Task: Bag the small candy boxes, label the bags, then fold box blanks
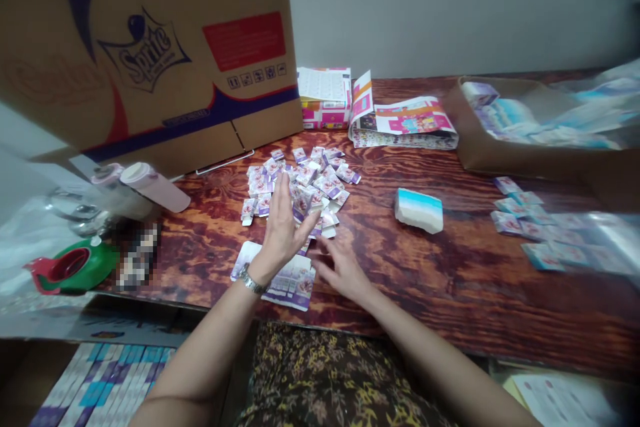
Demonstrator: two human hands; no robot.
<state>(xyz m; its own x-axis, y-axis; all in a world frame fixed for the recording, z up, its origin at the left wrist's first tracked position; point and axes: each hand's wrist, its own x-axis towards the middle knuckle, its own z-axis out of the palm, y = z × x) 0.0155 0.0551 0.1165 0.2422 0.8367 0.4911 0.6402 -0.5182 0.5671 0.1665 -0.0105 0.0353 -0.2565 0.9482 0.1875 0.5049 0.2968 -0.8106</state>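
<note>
A pile of small white and purple packets with a flower print lies on the wooden table. My left hand, with a metal watch on its wrist, is held upright at the pile's near side, fingers stretched out and thumb apart. My right hand is just beside it at the pile's near right edge, fingers loosely bent and apart, with nothing visible in them. Under and between my hands lies a flat white and purple printed sheet. To the right sits a blue and white block-like bundle.
A big Sprite carton stands at back left. Near it are a pink-capped bottle and a green and red tape roll. Folded colourful packaging lies behind. At right are a brown box of packets and rows of packets.
</note>
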